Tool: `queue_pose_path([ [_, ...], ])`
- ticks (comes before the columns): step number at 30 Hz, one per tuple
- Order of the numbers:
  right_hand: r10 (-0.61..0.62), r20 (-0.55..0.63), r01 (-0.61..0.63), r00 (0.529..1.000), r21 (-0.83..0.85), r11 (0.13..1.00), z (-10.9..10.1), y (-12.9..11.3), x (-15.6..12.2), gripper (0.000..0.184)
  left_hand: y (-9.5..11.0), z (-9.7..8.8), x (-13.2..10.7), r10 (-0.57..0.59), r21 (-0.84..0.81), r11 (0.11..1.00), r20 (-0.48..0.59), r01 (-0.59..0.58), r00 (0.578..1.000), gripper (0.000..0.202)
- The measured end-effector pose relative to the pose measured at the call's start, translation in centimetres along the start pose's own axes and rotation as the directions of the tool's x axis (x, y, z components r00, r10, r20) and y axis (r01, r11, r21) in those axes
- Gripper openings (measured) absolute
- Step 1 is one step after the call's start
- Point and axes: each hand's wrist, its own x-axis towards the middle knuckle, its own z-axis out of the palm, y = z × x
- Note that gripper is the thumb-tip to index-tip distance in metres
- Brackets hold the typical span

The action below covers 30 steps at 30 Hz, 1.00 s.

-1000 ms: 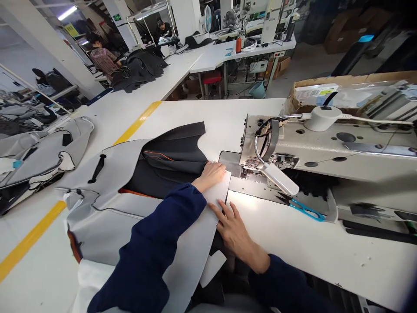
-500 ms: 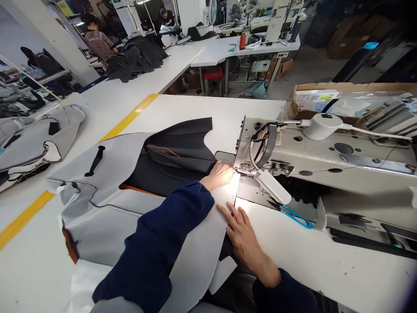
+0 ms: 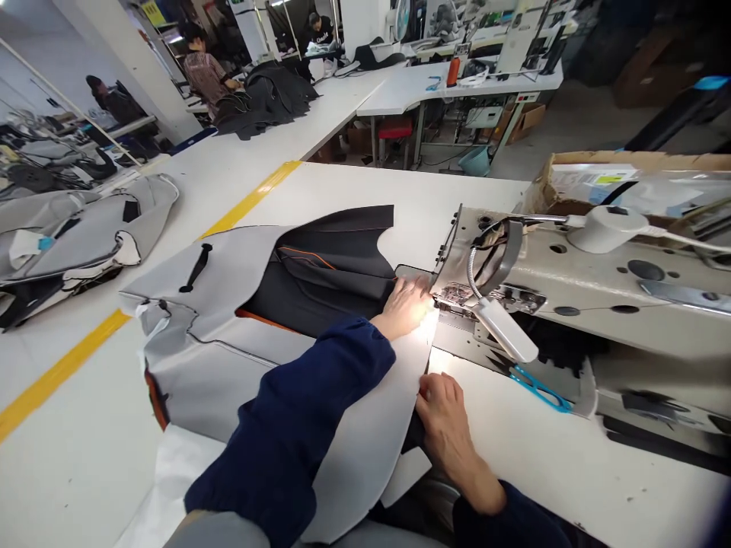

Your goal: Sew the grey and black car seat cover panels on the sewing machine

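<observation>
My left hand (image 3: 406, 304) lies flat on the grey fabric panel (image 3: 365, 434), fingers stretched toward the needle area of the sewing machine (image 3: 571, 281). Under the machine's lamp (image 3: 505, 329) the cloth is brightly lit. My right hand (image 3: 442, 415) rests at the panel's right edge with its fingers curled down and pinching the fabric edge. A larger grey and black piece with orange trim (image 3: 285, 281) spreads to the left of my hands.
Blue-handled scissors (image 3: 540, 388) lie on the machine bed to the right. A cardboard box (image 3: 628, 171) stands behind the machine. Grey covers (image 3: 74, 236) are piled at the left beyond a yellow line (image 3: 68, 365). Other people work at far tables.
My left hand slid forward with the fabric up to the presser foot. My right hand's fingers went from flat and spread to curled on the panel's edge. The view shifted right.
</observation>
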Motion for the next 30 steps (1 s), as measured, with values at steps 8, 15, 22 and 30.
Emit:
queue_pose_path([
  [8, -0.135, 0.081, 0.132, 0.987, 0.042, 0.990, 0.1, -0.3, -0.3, 0.050, 3.8, -3.1, -5.7, -0.027, -0.034, 0.999, 0.199, 0.034, 0.980, 0.034],
  [15, -0.095, 0.105, 0.097, 0.990, -0.012, 0.995, 0.1, 0.1, -0.3, 0.047, 5.1, -2.5, -4.3, -0.076, -0.026, 0.996, 0.307, 0.088, 0.949, 0.031],
  [22, -0.038, 0.132, 0.036, 0.991, 0.016, 0.999, -0.5, 1.8, 1.2, 0.042, 4.7, -1.1, -3.0, -0.113, -0.061, 0.990, 0.209, 0.129, 0.971, 0.042],
  [30, 0.110, -0.053, -0.113, 0.993, -0.061, 0.992, -6.1, 6.1, -0.2, 0.026, 4.7, 0.2, -7.2, -0.022, -0.119, 0.993, 0.025, 0.025, 0.999, 0.054],
])
